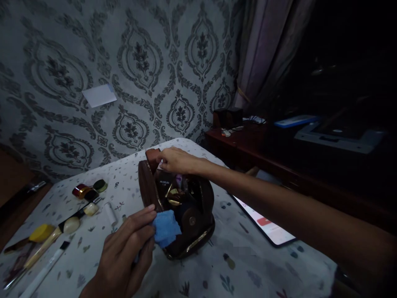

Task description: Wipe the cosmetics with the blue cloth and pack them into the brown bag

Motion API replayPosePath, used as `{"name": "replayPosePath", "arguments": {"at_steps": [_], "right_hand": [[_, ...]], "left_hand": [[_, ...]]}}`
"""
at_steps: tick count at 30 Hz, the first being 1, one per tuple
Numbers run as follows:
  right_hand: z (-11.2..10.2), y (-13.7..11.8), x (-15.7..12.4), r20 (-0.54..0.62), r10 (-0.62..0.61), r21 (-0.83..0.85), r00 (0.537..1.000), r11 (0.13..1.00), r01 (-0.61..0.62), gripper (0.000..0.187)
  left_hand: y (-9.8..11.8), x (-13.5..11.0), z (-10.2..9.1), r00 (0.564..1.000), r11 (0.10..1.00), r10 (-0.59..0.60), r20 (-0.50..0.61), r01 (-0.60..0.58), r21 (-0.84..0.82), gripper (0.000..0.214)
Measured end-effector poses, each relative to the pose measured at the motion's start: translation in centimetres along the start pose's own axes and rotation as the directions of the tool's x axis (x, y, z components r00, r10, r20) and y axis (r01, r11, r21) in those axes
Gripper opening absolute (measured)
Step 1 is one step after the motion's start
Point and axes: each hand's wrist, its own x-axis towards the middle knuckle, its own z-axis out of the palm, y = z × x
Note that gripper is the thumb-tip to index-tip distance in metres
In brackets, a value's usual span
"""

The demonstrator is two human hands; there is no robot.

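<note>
An unzipped dark brown cosmetic bag (pixel 145 182) stands on the table. Inside it lie a dark item lettered MARUBI (pixel 164 182), a shiny gold packet (pixel 174 196) and other small items in shadow. My left hand (pixel 127 248), at the bag's near left side, is closed on a folded blue cloth (pixel 167 227), which touches the bag's rim. Across the bag reaches my right arm. At the far end, my right hand (pixel 175 160) has its fingers curled on the bag's rim beside a lighter brown strap (pixel 151 156); a small white patch shows under the fingertips.
To the left lie several makeup brushes (pixel 46 248), a yellow sponge (pixel 41 233), a white tube (pixel 110 214) and small round containers (pixel 83 191). A tablet with a lit screen (pixel 269 223) lies at the right, partly under my forearm. A dark red desk (pixel 235 140) stands beyond.
</note>
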Motion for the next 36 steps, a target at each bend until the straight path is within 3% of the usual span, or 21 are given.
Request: {"name": "replayPosePath", "arguments": {"at_steps": [4, 8, 12, 19, 23, 36], "right_hand": [[0.0, 0.0, -0.2, -0.028, -0.025, 0.055, 0.999, 0.998, 0.026, 0.027], [0.6, -0.1, -0.9, -0.152, -0.118, 0.111, 0.981, 0.985, 0.136, 0.032], [1.3, -0.3, -1.7, -0.255, -0.082, 0.071, 0.963, 0.992, 0.103, 0.02], [1.9, -0.3, -1.7, -0.25, 0.039, 0.14, 0.967, 0.99, -0.004, 0.011], [2.0, -0.4, -1.6, -0.247, 0.099, 0.22, 0.964, 0.975, -0.044, 0.021], [2.6, -0.1, -0.4, -0.268, 0.096, 0.189, 0.959, 0.981, -0.045, 0.023]], "left_hand": [[-0.2, -0.8, -0.1, 0.999, 1.0, -0.01, 0.034, 0.009, 0.01, 0.021], [-0.2, -1.2, -0.1, 0.999, 0.999, -0.032, 0.025, 0.031, 0.006, 0.022], [-0.2, -0.8, 0.0, 0.999, 1.0, -0.01, 0.032, 0.01, 0.012, 0.021], [0.1, -0.4, -0.1, 1.0, 1.0, 0.005, 0.028, -0.005, 0.021, 0.018], [0.0, -0.6, -0.1, 0.999, 1.0, 0.007, 0.039, -0.008, 0.018, 0.018], [-0.5, -1.2, -0.3, 0.995, 1.0, 0.004, 0.099, -0.004, 0.002, 0.02]]}}
